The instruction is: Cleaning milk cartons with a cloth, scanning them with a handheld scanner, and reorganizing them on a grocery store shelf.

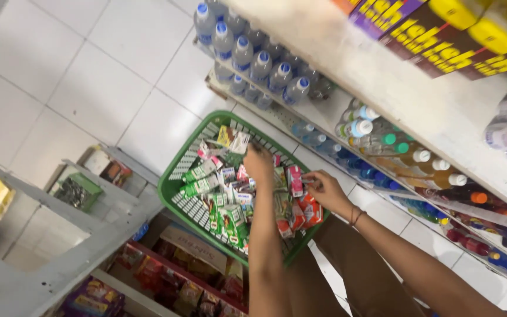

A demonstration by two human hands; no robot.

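Down in the green basket (178, 176) on the floor, the left hand (258, 164) rests curled on the heaped small cartons (224, 205), its grip hidden. Just right, the right hand (324, 189) pinches a red carton (295, 181), upright, long axis pointing far.

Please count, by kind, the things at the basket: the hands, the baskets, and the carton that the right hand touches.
Hands: 2 (left hand, right hand)
Green basket: 1
Red carton at the right hand's fingertips: 1
Total: 4
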